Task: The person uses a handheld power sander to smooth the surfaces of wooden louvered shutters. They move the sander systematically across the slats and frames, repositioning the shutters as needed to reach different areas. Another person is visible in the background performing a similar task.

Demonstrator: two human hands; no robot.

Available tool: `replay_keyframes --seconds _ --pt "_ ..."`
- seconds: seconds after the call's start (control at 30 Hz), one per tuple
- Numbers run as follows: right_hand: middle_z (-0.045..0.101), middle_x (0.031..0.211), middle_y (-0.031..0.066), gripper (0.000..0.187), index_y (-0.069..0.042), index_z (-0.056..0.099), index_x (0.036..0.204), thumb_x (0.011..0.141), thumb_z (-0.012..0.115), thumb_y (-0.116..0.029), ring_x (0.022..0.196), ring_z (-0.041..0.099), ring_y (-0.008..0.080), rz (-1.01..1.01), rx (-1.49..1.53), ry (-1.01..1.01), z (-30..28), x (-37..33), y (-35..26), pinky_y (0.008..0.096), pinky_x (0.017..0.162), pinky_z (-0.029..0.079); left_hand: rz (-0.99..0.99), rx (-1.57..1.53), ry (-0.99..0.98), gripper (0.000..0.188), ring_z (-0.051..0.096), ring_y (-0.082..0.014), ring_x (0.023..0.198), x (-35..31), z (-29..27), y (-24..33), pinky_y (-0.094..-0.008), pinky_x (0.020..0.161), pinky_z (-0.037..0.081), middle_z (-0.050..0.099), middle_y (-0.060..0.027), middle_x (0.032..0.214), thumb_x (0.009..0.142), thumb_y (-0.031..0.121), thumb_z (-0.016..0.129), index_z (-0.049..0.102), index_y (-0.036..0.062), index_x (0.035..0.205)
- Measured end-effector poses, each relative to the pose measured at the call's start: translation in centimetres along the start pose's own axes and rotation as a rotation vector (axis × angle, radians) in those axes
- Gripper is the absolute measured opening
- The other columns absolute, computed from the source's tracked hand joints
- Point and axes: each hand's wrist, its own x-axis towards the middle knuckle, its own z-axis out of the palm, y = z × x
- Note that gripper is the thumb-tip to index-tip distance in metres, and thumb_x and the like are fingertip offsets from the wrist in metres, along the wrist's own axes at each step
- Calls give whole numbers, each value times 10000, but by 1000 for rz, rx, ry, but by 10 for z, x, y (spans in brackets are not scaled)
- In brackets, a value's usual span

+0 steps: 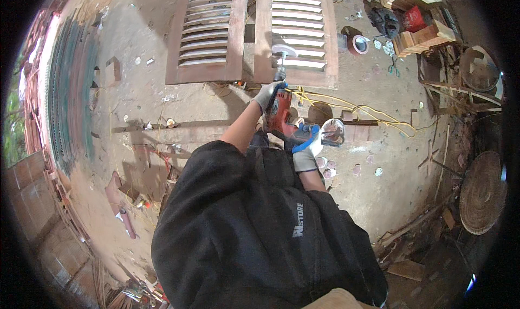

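A red power drill (277, 114) with a round pale sanding disc (285, 50) at its front is held in both hands. My left hand (267, 96), in a whitish glove with blue on the fingers, wraps round the drill just behind its chuck. Further back, my right hand (307, 145), gloved the same way, closes round the rear handle. The disc is over the slats of the right wooden louvered shutter (263, 43); I cannot tell whether it touches them. Alongside lies a second louvered shutter (236, 49), flat on the ground.
A yellow cord (374, 111) runs rightward from near the drill. At the upper right are carved wooden blocks (425, 38), a red container (414, 19) and a roll of tape (359, 44). A round woven basket (483, 192) stands at the right. Worn discs (356, 169) are scattered about.
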Motion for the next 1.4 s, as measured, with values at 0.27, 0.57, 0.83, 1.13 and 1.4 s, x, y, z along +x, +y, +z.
replay_keyframes --seconds 0.27,0.57,0.83,1.13,1.4 --pt "546 683 44 187 -75 527 668 825 604 -141 629 551 183 3 42 28 -17 20 -4 345 612 483 -254 -155 -126 210 607 -151 647 -10 31 19 -296 590 507 639 -34 806 869 273 576 639 95 961" --pt "547 680 40 126 -77 546 751 826 615 -152 610 554 199 -10 -32 119 -20 28 -19 367 588 493 -162 117 -61 258 590 -176 621 19 25 -11 -331 584 507 622 -50 792 837 346 578 622 100 905" --pt "506 642 25 188 -88 502 726 852 582 -202 613 522 189 -47 61 -209 -8 29 -49 396 721 485 62 -101 20 218 562 -108 640 3 46 6 -281 591 458 612 -4 738 752 283 696 650 79 815" --pt "520 627 53 207 -81 514 683 845 577 -193 581 524 217 47 8 -154 15 48 -28 440 752 490 155 -65 157 249 582 -121 614 13 20 13 -278 559 461 640 -31 738 766 281 680 687 53 863" --pt "528 616 41 210 -88 524 684 860 552 -200 579 523 220 80 -7 -124 7 47 -33 441 752 484 72 30 231 255 567 -121 593 18 22 10 -287 534 447 633 -30 731 760 293 683 683 59 860"
